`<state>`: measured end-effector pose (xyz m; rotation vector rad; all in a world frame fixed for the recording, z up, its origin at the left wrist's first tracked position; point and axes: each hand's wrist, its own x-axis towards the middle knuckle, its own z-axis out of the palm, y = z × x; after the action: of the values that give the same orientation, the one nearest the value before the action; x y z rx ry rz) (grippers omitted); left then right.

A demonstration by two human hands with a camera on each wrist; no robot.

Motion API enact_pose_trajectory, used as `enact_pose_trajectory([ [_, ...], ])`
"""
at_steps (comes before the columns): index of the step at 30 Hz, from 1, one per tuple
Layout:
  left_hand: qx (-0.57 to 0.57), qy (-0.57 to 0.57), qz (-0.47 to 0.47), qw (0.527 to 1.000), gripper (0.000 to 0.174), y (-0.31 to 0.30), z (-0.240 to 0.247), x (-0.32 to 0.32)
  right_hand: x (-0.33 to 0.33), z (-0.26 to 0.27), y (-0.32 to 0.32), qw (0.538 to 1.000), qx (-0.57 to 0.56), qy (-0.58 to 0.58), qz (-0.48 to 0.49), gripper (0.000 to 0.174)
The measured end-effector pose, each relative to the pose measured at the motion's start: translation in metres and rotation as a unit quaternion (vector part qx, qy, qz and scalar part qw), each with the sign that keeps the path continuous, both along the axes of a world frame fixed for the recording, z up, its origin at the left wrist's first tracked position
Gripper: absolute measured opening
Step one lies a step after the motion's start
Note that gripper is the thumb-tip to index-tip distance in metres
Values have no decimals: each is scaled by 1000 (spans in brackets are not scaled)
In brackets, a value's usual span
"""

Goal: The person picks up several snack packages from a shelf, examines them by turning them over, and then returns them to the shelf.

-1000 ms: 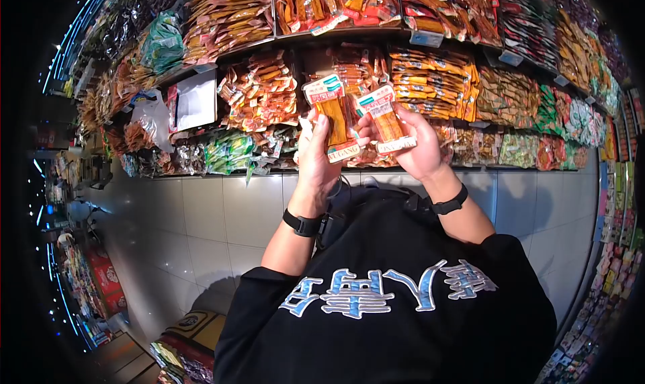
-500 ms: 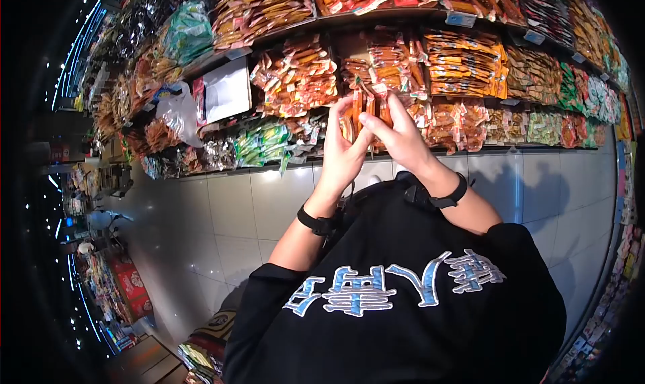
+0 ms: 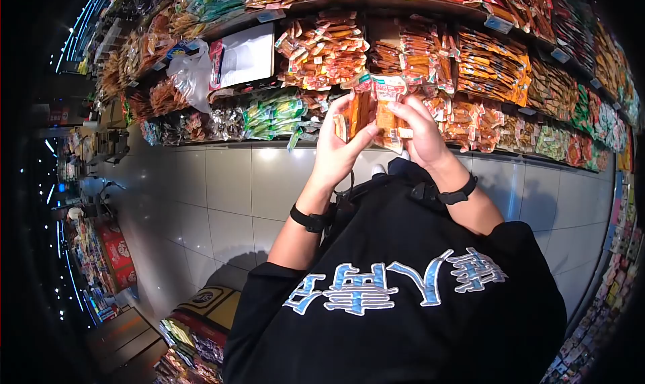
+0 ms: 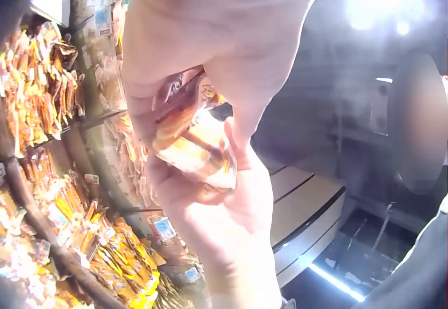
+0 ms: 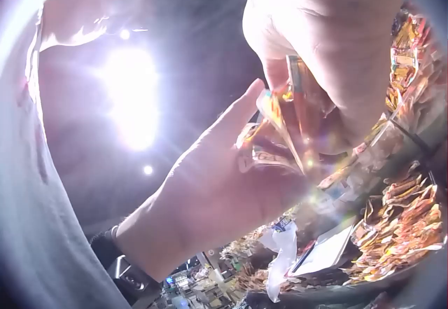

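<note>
Two clear snack packets with red-and-white printed tops are held side by side before the shelves in the head view. My left hand (image 3: 332, 149) grips the left packet (image 3: 361, 112), which shows dark orange strips, and its thumb reaches across toward the other packet. With fingers bent over its edge, my right hand (image 3: 426, 132) holds the right packet (image 3: 387, 118), whose contents are a lighter orange. The left wrist view shows shiny film (image 4: 196, 144) between both hands. From the right wrist, the packets (image 5: 283, 123) appear edge-on, partly hidden by fingers.
Shelves of packaged snacks rise ahead, with orange packets (image 3: 494, 65) to the right and green packets (image 3: 272, 118) low on the left. A white sheet (image 3: 247, 56) and a plastic bag (image 3: 191, 75) lie left of them. Boxes (image 3: 201, 307) stand on the tiled floor (image 3: 228, 182) behind.
The packets, at first held apart with fronts showing, came together and tipped edge-on; now their fronts show again, side by side. The shelves have shifted right and upward in the head view.
</note>
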<state>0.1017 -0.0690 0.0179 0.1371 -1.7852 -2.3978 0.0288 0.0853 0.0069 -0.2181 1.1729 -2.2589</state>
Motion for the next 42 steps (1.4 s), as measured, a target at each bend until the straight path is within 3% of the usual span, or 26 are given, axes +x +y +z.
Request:
enact_pose_trajectory([
  [2, 44, -12, -1, 999, 48, -5, -3, 2, 2, 8, 3, 998, -38, -55, 1, 23],
  [5, 143, -12, -24, 989, 43, -6, 7, 1, 2, 18, 9, 997, -51, -40, 30, 26],
  [9, 178, -13, -69, 982, 42, -5, 8, -6, 2, 20, 13, 993, -99, -60, 34, 30],
  [13, 192, -12, -45, 980, 45, 4, 6, -13, -1, 19, 24, 996, -86, 2, 0, 33],
  [16, 220, -28, -40, 974, 46, 7, 15, -19, -9, 37, 37, 993, -69, 45, -89, 37],
  [19, 157, -5, -8, 988, 46, 16, 17, -24, -24, 43, 54, 986, -12, 77, -148, 37],
  [22, -54, 32, 33, 997, 46, 30, 12, -37, -32, 33, 56, 987, 44, 73, -138, 29],
  [26, -243, 114, 53, 962, 51, 69, 13, -56, -31, 15, 34, 984, -10, 125, -127, 54],
  [28, -337, 170, 51, 925, 58, 81, 12, -69, -36, 23, 43, 986, -33, 98, -133, 49],
  [32, -293, 169, 16, 941, 62, 111, 18, -85, -62, 14, 89, 995, -39, -17, -90, 37],
  [36, -212, 182, 10, 960, 69, 148, 20, -104, -90, 23, 134, 994, -83, -37, -56, 43],
  [37, -180, 177, 15, 967, 61, 157, 24, -108, -97, 24, 146, 993, -103, -35, -43, 45],
  [39, 37, 114, 14, 993, 51, 175, 26, -119, -111, 24, 170, 992, -125, -32, -11, 45],
  [42, 168, 112, 4, 979, 45, 193, 23, -138, -129, 28, 199, 990, -137, -20, 2, 48],
])
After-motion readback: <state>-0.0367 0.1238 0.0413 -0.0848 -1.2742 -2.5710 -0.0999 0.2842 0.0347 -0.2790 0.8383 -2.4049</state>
